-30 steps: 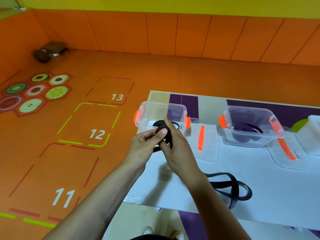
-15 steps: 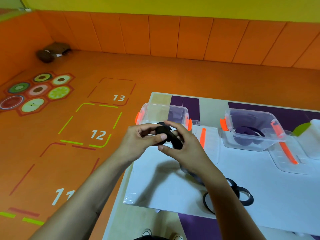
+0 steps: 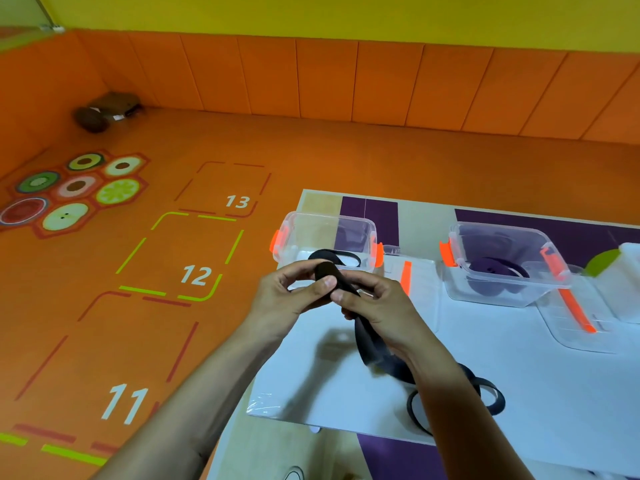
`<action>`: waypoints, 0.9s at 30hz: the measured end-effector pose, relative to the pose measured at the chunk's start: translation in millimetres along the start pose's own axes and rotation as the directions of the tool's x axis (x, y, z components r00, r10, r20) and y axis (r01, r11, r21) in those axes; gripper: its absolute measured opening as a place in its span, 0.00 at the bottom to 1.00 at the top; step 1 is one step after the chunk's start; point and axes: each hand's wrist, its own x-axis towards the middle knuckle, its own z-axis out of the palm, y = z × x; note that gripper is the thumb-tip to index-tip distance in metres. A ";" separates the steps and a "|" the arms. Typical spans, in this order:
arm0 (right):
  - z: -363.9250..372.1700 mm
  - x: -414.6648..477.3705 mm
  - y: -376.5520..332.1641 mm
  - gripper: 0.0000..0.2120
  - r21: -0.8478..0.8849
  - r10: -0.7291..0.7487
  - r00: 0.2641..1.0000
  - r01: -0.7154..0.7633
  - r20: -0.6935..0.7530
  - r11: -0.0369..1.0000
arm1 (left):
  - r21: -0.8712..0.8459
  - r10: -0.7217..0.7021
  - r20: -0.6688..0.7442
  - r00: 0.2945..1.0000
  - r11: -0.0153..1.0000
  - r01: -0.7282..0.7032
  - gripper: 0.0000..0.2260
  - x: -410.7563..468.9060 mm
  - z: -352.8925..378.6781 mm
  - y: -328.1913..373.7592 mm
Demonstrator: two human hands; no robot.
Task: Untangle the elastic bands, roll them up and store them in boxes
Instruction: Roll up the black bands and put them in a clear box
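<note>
Fingers of my left grip (image 3: 294, 299) pinch the small roll of black elastic band (image 3: 327, 270), just before the clear box (image 3: 311, 216). My right grip (image 3: 377, 306) pinches the flat strap feeding it. Soft, light, springy, I judge: squeeze the roll's sides or it unwinds. Loose loops trail onto the tabletop (image 3: 536, 393).

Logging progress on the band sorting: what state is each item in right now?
Held black band: partly rolled, tail loose.
Left hand: pinches the rolled end.
Right hand: grips the band.
Left box: open, holds second black band.
Right box: open, holds purple band.
Left lid: off, flat.
Right lid: off, flat.
</note>
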 end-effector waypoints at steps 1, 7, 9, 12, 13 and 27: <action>0.6 0.7 -0.2 0.12 -0.027 0.016 1.000 -0.016 -0.007 0.999 | 0.004 0.003 -0.020 1.000 1.000 -0.003 0.15 -0.1 -0.2 -2.1; -7.7 -2.8 -8.1 0.12 -0.120 0.036 0.999 -0.037 -0.014 0.992 | 0.170 -0.062 0.081 0.995 0.984 0.048 0.13 0.5 -5.6 3.1; -11.6 -4.2 -8.7 0.14 -0.232 0.009 1.000 -0.013 -0.017 0.973 | 0.405 -0.107 0.173 0.979 0.914 0.028 0.15 3.7 -15.0 15.9; -7.9 -2.4 -11.5 0.16 -0.448 -0.066 0.998 0.054 -0.009 0.892 | 0.729 -0.141 0.288 0.947 0.674 -0.122 0.15 8.6 -22.3 34.7; -5.3 -2.0 -13.5 0.15 -0.472 -0.103 0.995 0.083 -0.016 0.878 | 0.763 -0.119 0.294 0.948 0.626 -0.158 0.13 9.4 -22.6 38.2; -11.5 -2.1 -18.8 0.16 -0.066 -0.251 0.966 0.246 -0.070 0.967 | -0.045 0.019 0.069 0.997 0.999 -0.016 0.18 7.4 5.1 29.1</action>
